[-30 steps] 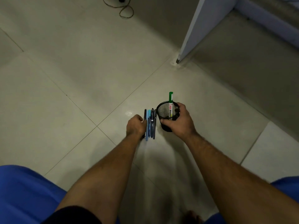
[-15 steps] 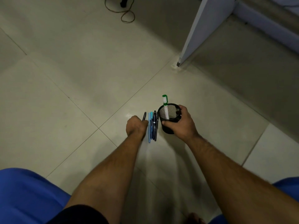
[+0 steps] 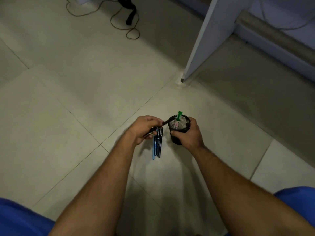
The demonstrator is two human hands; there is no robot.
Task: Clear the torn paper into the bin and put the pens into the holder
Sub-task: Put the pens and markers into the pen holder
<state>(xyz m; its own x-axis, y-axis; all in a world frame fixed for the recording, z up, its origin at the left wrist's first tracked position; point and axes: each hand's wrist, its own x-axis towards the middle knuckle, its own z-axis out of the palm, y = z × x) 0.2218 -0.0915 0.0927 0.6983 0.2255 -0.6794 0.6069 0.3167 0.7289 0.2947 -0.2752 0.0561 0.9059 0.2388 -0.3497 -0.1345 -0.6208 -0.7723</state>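
Note:
A black mesh pen holder [image 3: 177,140] stands on the tiled floor, and my right hand [image 3: 189,135] grips its side. A marker with a green cap [image 3: 178,116] sticks up out of it. My left hand [image 3: 144,129] pinches a black pen [image 3: 164,123], lifted off the floor, with its tip at the holder's left rim. Several more pens [image 3: 156,147], blue and black, lie side by side on the floor just left of the holder, partly under my left hand. No torn paper or bin is in view.
A white furniture panel [image 3: 204,41] stands on the floor at the back right. A thin cable [image 3: 119,26] and a black strap [image 3: 130,16] lie on the floor at the back. My blue-clad knees [image 3: 22,220] fill both lower corners.
My left hand has picked one black pen off the row on the floor and raised it toward the holder's rim. My right hand still holds the holder.

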